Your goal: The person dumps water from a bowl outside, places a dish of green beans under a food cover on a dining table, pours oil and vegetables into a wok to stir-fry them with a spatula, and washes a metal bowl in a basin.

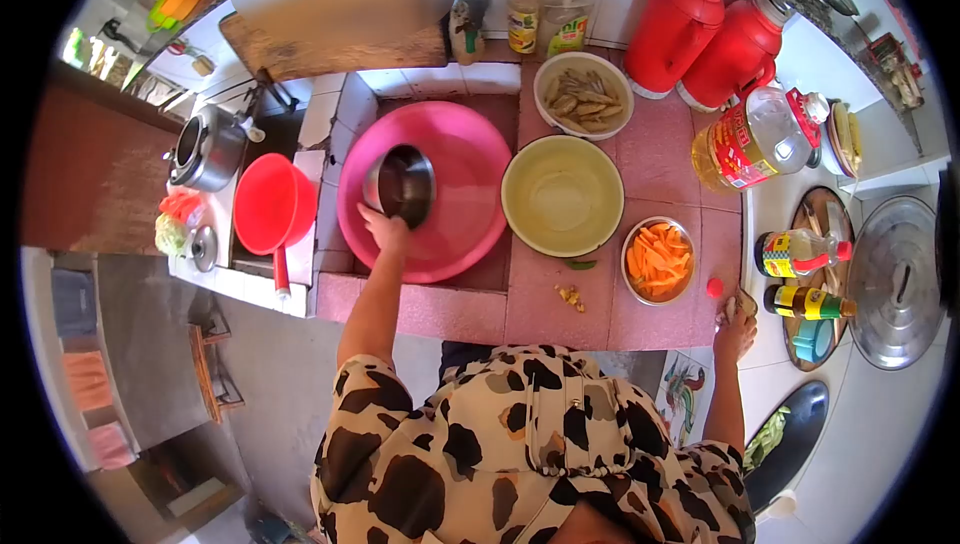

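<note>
My left hand (383, 230) is closed on the near rim of a shiny metal bowl (407, 184), tilted with its dark inside showing. The bowl is in or just above a large pink basin (470, 159) set in the sink. On the right, at the counter's edge, my right hand (737, 334) has its fingers bent around or against a small pale brownish thing (747, 304), whose kind I cannot make out. A red cap (714, 287) lies beside those fingers. A metal bowl of orange slices (658, 260) stands to their left.
A pale green basin (562, 196) and a bowl of greyish pieces (583, 94) stand mid-counter. Small yellowish bits (571, 297) lie in front. Red flasks (676, 26) and an oil jug (755, 139) are back right. A red dipper (274, 204) rests left of the sink.
</note>
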Motion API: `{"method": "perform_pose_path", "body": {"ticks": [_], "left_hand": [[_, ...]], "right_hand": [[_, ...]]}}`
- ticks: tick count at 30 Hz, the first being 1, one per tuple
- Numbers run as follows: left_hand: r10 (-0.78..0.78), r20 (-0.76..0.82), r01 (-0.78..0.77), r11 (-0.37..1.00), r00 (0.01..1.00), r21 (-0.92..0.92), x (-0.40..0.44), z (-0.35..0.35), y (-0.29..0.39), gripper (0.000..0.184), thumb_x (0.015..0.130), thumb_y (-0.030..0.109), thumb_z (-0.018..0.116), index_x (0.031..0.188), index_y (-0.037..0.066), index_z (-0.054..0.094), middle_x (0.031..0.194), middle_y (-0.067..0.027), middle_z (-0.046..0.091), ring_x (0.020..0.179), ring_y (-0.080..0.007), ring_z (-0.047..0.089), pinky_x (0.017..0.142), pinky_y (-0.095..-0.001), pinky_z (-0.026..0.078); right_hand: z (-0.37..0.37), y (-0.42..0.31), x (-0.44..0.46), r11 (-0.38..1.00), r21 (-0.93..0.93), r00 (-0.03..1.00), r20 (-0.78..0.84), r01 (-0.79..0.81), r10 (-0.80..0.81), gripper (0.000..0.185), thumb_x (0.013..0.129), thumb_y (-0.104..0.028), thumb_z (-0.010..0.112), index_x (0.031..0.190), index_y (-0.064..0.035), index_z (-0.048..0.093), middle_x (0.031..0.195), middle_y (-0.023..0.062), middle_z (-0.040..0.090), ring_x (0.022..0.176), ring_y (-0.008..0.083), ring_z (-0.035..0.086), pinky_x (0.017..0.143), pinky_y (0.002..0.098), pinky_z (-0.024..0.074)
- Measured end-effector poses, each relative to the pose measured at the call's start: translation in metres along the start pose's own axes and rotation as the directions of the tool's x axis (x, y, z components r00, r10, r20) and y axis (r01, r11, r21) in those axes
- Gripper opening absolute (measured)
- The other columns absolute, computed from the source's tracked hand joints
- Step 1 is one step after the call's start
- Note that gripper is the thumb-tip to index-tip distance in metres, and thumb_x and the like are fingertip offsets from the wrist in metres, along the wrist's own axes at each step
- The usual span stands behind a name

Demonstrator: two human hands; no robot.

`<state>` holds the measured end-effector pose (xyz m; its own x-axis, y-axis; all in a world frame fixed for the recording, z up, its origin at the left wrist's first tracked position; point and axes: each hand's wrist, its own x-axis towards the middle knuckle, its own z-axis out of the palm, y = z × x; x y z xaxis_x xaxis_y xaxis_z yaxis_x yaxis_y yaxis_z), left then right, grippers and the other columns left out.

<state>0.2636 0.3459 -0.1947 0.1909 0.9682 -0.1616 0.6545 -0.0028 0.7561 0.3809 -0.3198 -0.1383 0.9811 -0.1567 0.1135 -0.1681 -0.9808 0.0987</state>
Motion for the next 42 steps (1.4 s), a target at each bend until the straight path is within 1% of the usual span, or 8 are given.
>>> {"method": "perform_pose_path", "body": {"ticks": [10, 14, 20, 23, 24, 29, 35, 42], "left_hand": [[0.304, -0.084, -0.315, 0.931, 0.949, -0.186, 0.053, 0.098, -0.082, 0.062, 0.076, 0.000, 0.048, 0.134, -0.003, 0.025, 0.124, -0.0270, 0.044, 0.107, -0.0394, 0.051, 0.086, -0.0450, 0.046], [-0.339, 0.918, 0.930, 0.361, 0.204, -0.073, 0.040, 0.123, -0.098, 0.041, 0.087, 0.021, 0.040, 0.119, -0.005, 0.042, 0.108, -0.0225, 0.056, 0.079, -0.0319, 0.062, 0.068, -0.0394, 0.053], [-0.431, 0.591, 0.641, 0.741, 0.682, -0.198, 0.073, 0.077, -0.037, 0.047, 0.084, 0.013, 0.045, 0.128, 0.000, 0.035, 0.109, -0.0239, 0.055, 0.091, -0.0395, 0.058, 0.080, -0.0449, 0.049], [0.334, 0.304, -0.310, 0.943, 0.892, -0.124, 0.086, 0.051, -0.049, 0.061, 0.079, 0.004, 0.047, 0.135, -0.001, 0.025, 0.113, -0.0285, 0.051, 0.101, -0.0450, 0.052, 0.090, -0.0467, 0.042], [0.288, 0.326, -0.285, 0.957, 0.900, -0.057, 0.076, 0.030, -0.028, 0.069, 0.074, -0.002, 0.048, 0.137, -0.003, 0.020, 0.122, -0.0312, 0.043, 0.112, -0.0478, 0.043, 0.096, -0.0453, 0.036], [0.581, 0.212, -0.608, 0.788, 0.786, 0.096, 0.061, -0.013, -0.012, 0.070, 0.071, -0.006, 0.049, 0.137, 0.002, 0.024, 0.134, -0.0293, 0.030, 0.122, -0.0447, 0.032, 0.102, -0.0445, 0.027], [0.635, 0.367, -0.719, 0.677, 0.680, 0.160, 0.050, -0.042, -0.032, 0.068, 0.075, 0.002, 0.051, 0.137, 0.004, 0.026, 0.136, -0.0301, 0.027, 0.122, -0.0452, 0.032, 0.102, -0.0454, 0.028], [0.634, 0.429, -0.731, 0.674, 0.643, 0.101, 0.046, -0.044, -0.027, 0.062, 0.083, 0.018, 0.054, 0.138, 0.008, 0.026, 0.137, -0.0301, 0.025, 0.118, -0.0464, 0.034, 0.098, -0.0473, 0.030]], "right_hand": [[-0.011, -0.013, 0.006, 0.997, 0.020, 0.995, 0.068, -0.069, 0.067, 0.036, 0.075, -0.010, 0.063, 0.109, -0.0098, 0.053, 0.107, 0.0185, 0.051, 0.096, 0.0368, 0.051, 0.081, 0.0443, 0.0443], [0.004, 0.028, -0.002, 0.900, 0.423, 0.994, -0.046, 0.110, -0.100, 0.029, 0.076, 0.000, 0.052, 0.105, -0.0002, 0.052, 0.093, 0.0129, 0.058, 0.084, 0.0294, 0.056, 0.076, 0.0383, 0.0445], [-0.162, -0.127, -0.061, -0.218, 0.635, 0.669, 0.727, -0.741, -0.153, 0.031, 0.093, -0.022, 0.038, 0.112, -0.0018, 0.050, 0.090, 0.0071, 0.058, 0.073, 0.0116, 0.057, 0.065, 0.0222, 0.0469], [-0.162, -0.207, -0.104, 0.111, 0.763, 0.630, 0.598, -0.637, -0.496, 0.036, 0.091, -0.029, 0.042, 0.113, -0.0024, 0.050, 0.091, 0.0143, 0.061, 0.057, 0.0167, 0.059, 0.038, 0.0221, 0.0442], [-0.128, -0.235, -0.107, -0.028, 0.390, 0.308, 0.679, -0.920, -0.666, 0.034, 0.087, -0.022, 0.050, 0.114, -0.0024, 0.050, 0.091, 0.0142, 0.061, 0.061, 0.0159, 0.060, 0.043, 0.0206, 0.0457], [-0.057, -0.463, -0.134, 0.190, 0.981, 0.597, 0.126, 0.045, -0.792, 0.031, 0.077, -0.009, 0.057, 0.108, -0.0046, 0.054, 0.100, 0.0161, 0.058, 0.093, 0.0222, 0.058, 0.080, 0.0310, 0.0449], [0.062, -0.579, -0.125, 0.753, 0.468, 0.845, 0.024, 0.463, -0.534, 0.034, 0.076, -0.022, 0.062, 0.107, -0.0067, 0.057, 0.108, 0.0168, 0.056, 0.095, 0.0311, 0.056, 0.080, 0.0441, 0.0453], [0.137, -0.601, -0.151, 0.467, 0.646, 0.338, 0.324, 0.604, -0.884, 0.031, 0.076, -0.019, 0.062, 0.106, -0.0120, 0.057, 0.099, 0.0148, 0.062, 0.089, 0.0312, 0.058, 0.075, 0.0447, 0.0466]]}}
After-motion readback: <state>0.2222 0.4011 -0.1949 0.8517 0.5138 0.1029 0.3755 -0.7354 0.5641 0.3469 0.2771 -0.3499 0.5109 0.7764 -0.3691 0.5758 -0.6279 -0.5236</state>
